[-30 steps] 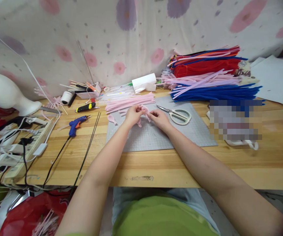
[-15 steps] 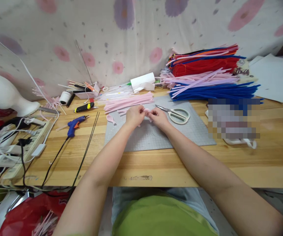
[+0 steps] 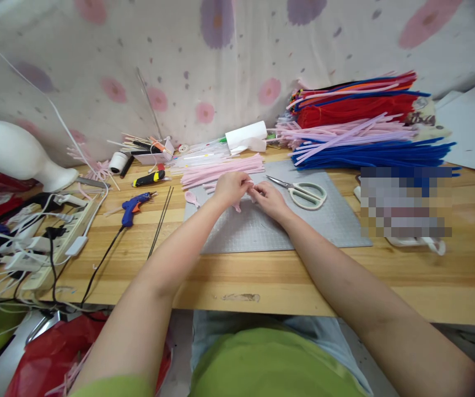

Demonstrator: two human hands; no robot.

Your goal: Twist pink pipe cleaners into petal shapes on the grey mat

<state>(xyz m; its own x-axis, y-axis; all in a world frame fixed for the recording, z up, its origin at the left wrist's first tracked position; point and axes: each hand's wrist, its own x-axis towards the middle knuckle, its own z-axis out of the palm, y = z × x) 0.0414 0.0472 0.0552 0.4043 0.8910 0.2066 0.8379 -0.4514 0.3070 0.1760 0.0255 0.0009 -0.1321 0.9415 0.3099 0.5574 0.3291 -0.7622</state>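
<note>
My left hand [image 3: 233, 187] and my right hand [image 3: 268, 199] meet above a grey cutting mat [image 3: 254, 237]. Both have their fingers pinched on a pink pipe cleaner [image 3: 251, 186], mostly hidden by the fingertips. Below the left hand a small pink twisted end [image 3: 237, 207] shows; whether it belongs to the same piece I cannot tell. A looped pink pipe-cleaner shape [image 3: 191, 199] lies at the mat's left edge. Scissors with pale handles [image 3: 308, 196] rest just right of my right hand, blades slightly apart. Behind the hands lies a bundle of pink pipe cleaners [image 3: 223, 171].
Left stand a blue glue gun [image 3: 131, 208], two thin dark rods [image 3: 161, 220], a yellow-black cutter [image 3: 150, 178] and a cable-filled power strip [image 3: 64, 242]. Red, pink and blue pipe-cleaner bundles [image 3: 370, 153] pile up at back right. A white roll [image 3: 246, 137] lies behind the mat.
The whole view has shifted, so the table's things appear further right. My fingers have moved slightly around the pink pipe cleaner, and less of it shows now.
</note>
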